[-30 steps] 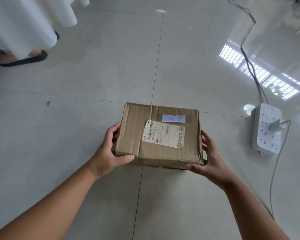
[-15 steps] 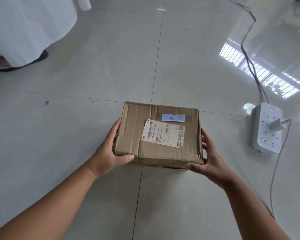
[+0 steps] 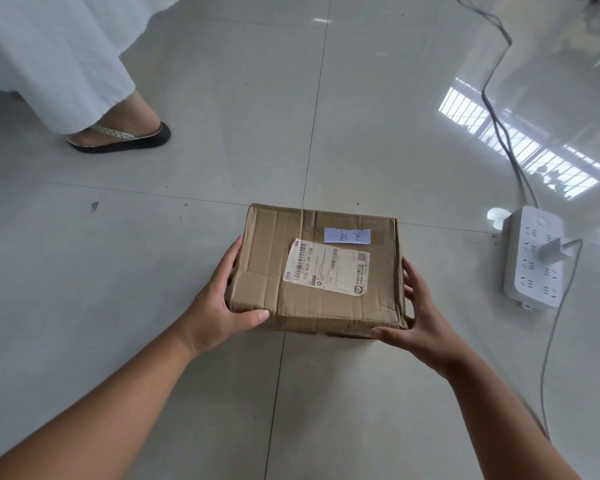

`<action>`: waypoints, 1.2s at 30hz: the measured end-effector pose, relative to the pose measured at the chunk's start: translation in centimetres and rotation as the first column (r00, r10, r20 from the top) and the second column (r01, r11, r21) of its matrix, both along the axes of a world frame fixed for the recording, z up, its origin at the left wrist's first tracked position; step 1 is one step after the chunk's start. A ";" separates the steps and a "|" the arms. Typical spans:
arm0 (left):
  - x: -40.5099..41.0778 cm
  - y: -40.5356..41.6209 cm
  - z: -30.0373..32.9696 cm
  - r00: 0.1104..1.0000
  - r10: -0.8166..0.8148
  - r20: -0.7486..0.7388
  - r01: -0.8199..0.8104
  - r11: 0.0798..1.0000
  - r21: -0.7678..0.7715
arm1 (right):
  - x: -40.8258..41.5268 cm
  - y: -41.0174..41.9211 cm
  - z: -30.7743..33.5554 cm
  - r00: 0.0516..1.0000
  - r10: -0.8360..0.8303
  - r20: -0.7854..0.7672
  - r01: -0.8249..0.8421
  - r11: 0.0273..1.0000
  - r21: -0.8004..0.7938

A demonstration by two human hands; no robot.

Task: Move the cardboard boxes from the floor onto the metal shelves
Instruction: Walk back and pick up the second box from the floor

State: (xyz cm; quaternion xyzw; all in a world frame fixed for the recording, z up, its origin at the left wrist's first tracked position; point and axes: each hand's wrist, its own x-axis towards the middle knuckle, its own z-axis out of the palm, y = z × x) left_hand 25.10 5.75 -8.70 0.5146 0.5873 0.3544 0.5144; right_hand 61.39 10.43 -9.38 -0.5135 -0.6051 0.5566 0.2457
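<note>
A small brown cardboard box (image 3: 267, 268) with a white shipping label and a small handwritten sticker on top sits low over the glossy tiled floor, in the middle of the view. My left hand (image 3: 219, 306) grips its left side, thumb along the near edge. My right hand (image 3: 416, 320) clasps its right side, thumb at the near right corner. Whether the box rests on the floor or is just off it cannot be told. No metal shelves are in view.
A white power strip (image 3: 534, 258) with a plugged-in adapter lies on the floor to the right, its cables (image 3: 499, 109) running away and toward me. Another person's sandalled foot (image 3: 118, 136) and white skirt (image 3: 49, 53) stand at the upper left.
The other person has stepped closer, and a sandalled foot now stands further right and nearer the box. My hands and the box have hardly moved.
</note>
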 end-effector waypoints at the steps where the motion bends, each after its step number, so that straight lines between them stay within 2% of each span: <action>1: 0.0 0.0 0.0 1.000 0.001 -0.001 -0.001 1.000 0.000 | 0.0 0.0 0.0 1.000 0.003 -0.003 -0.003 1.000 -0.001; 14: 0.2 -0.1 -0.4 0.999 0.018 -0.030 -0.019 1.000 -0.011 | 0.1 -0.1 -0.2 1.000 -0.021 -0.018 0.022 1.000 0.018; 20: 0.9 -0.1 2.2 1.000 0.014 0.000 -0.014 1.000 0.009 | 0.4 -0.1 2.0 0.999 -0.036 -0.002 0.036 0.998 0.057; 28: 2.1 -2.5 11.9 0.998 0.061 0.003 -0.061 0.997 0.039 | 1.2 -1.0 12.1 1.000 -0.013 -0.016 0.014 0.998 0.065; 36: 2.9 -6.0 27.8 0.991 0.137 -0.003 -0.137 0.990 0.039 | 1.9 -1.8 28.1 0.997 0.077 -0.003 -0.077 0.997 0.018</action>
